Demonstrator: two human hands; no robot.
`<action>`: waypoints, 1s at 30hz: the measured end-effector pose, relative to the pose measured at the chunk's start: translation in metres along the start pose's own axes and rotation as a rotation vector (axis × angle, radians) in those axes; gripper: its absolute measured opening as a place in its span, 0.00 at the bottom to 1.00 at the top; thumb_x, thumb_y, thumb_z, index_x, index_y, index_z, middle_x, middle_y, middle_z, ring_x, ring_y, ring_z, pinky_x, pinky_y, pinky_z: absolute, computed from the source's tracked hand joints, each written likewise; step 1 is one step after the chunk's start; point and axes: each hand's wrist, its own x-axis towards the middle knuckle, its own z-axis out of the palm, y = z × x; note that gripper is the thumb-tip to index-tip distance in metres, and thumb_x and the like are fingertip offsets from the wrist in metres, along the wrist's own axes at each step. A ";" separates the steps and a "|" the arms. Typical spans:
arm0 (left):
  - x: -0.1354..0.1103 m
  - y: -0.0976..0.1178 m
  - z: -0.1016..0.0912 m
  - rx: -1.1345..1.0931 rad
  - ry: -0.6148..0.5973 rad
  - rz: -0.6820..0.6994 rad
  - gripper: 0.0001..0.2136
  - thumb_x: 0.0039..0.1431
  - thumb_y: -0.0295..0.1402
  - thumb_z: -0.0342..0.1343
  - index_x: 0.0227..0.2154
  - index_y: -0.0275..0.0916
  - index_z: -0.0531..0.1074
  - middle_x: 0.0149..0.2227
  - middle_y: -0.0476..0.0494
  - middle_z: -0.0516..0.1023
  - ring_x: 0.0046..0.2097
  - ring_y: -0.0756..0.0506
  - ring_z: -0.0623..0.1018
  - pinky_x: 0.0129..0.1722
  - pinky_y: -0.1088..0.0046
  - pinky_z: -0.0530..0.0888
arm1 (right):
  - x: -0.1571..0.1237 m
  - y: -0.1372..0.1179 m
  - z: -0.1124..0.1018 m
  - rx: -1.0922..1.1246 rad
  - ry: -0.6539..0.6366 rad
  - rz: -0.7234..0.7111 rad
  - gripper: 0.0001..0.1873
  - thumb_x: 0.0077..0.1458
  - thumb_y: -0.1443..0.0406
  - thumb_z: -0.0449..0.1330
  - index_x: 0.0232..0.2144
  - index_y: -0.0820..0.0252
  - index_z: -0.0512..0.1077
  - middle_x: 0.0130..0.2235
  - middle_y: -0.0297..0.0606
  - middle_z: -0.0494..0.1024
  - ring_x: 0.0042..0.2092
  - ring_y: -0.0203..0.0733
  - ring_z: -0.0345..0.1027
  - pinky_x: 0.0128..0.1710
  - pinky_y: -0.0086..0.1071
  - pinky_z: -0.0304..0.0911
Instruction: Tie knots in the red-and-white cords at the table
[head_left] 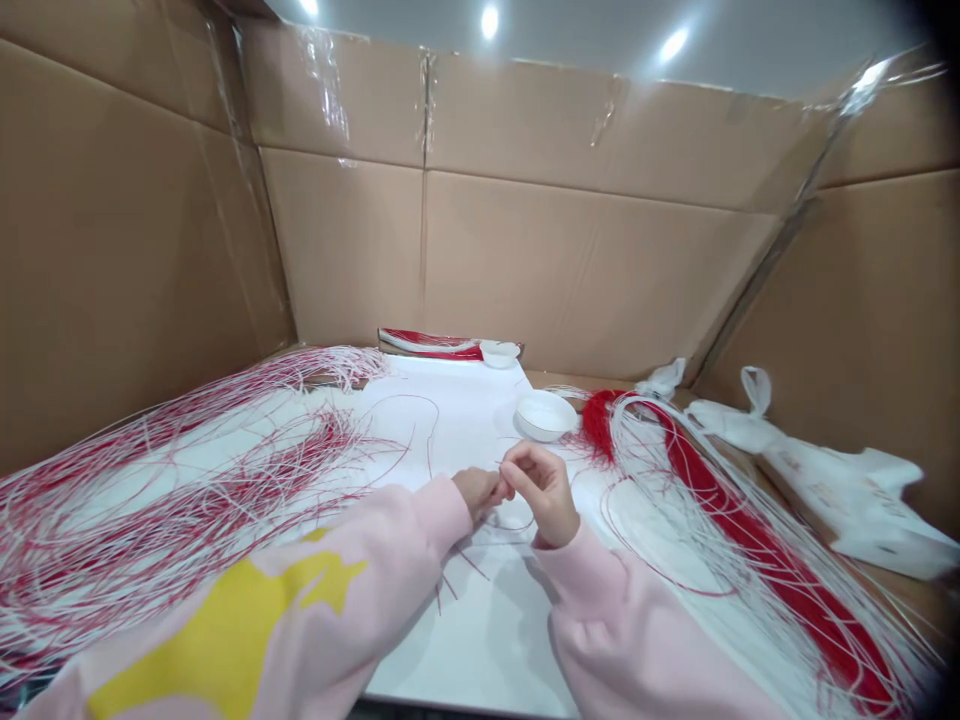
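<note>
My left hand (pixel 480 490) and my right hand (pixel 553 492) meet over the middle of the white work surface (pixel 487 650). Both are closed in a pinch, fingertips touching or nearly so, on thin red cord. The exact spot between the fingers is too small to make out. One red cord (pixel 709 593) curves across the surface to the right of my hands. Short red cord ends (pixel 448 588) stick out below my left wrist. Just beyond my right hand stands a white bowl (pixel 541 434); its contents cannot be made out.
Long bundles of red and white cords (pixel 225 500) spread over the left side. More white strands and a thick red hank (pixel 720 490) lie at right. A cord-filled tray (pixel 390 346) and small bowl (pixel 499 361) sit at the back. Plastic bags (pixel 862 500) rest beside cardboard walls (pixel 555 260).
</note>
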 end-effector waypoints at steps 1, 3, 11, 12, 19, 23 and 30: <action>-0.005 0.001 -0.005 -0.026 -0.020 -0.026 0.11 0.45 0.37 0.56 0.18 0.34 0.64 0.17 0.51 0.65 0.21 0.54 0.66 0.23 0.77 0.65 | -0.001 -0.001 0.001 -0.029 -0.001 -0.007 0.06 0.48 0.65 0.55 0.22 0.61 0.64 0.17 0.29 0.65 0.20 0.31 0.58 0.20 0.25 0.56; -0.015 0.004 -0.015 -0.244 -0.031 -0.120 0.13 0.43 0.40 0.56 0.21 0.34 0.65 0.16 0.52 0.65 0.20 0.54 0.67 0.22 0.78 0.65 | -0.004 -0.003 0.003 -0.109 0.012 -0.019 0.05 0.48 0.66 0.55 0.22 0.61 0.65 0.19 0.30 0.66 0.22 0.32 0.61 0.23 0.25 0.57; -0.035 0.018 -0.028 -0.905 0.193 -0.300 0.17 0.29 0.33 0.66 0.25 0.32 0.69 0.22 0.49 0.73 0.25 0.52 0.74 0.30 0.78 0.70 | -0.015 -0.015 0.012 -0.382 -0.052 -0.091 0.04 0.48 0.73 0.53 0.24 0.61 0.64 0.36 0.41 0.71 0.38 0.40 0.66 0.36 0.33 0.63; -0.036 0.019 -0.028 -0.918 0.211 -0.301 0.16 0.30 0.33 0.65 0.25 0.32 0.70 0.22 0.48 0.74 0.25 0.52 0.74 0.30 0.78 0.70 | -0.015 -0.015 0.012 -0.411 -0.047 -0.098 0.05 0.47 0.73 0.53 0.24 0.61 0.64 0.36 0.41 0.71 0.39 0.40 0.65 0.37 0.34 0.63; -0.038 0.018 -0.028 -0.938 0.222 -0.266 0.15 0.31 0.34 0.65 0.24 0.32 0.73 0.22 0.47 0.75 0.23 0.53 0.74 0.28 0.79 0.71 | -0.020 -0.015 0.013 -0.472 -0.009 -0.135 0.06 0.45 0.75 0.53 0.25 0.60 0.64 0.37 0.42 0.71 0.39 0.42 0.66 0.35 0.35 0.64; -0.038 0.019 -0.027 -0.930 0.213 -0.242 0.14 0.30 0.34 0.65 0.24 0.32 0.73 0.22 0.47 0.75 0.24 0.52 0.74 0.30 0.76 0.72 | -0.021 -0.015 0.013 -0.514 0.009 -0.152 0.06 0.45 0.74 0.54 0.24 0.60 0.65 0.37 0.42 0.71 0.39 0.43 0.66 0.37 0.36 0.64; -0.039 0.020 -0.025 -0.899 0.202 -0.210 0.14 0.30 0.33 0.65 0.22 0.32 0.72 0.21 0.47 0.75 0.23 0.52 0.74 0.27 0.77 0.72 | -0.021 -0.013 0.013 -0.522 -0.018 -0.166 0.06 0.46 0.75 0.54 0.25 0.60 0.66 0.36 0.41 0.71 0.37 0.41 0.66 0.36 0.35 0.65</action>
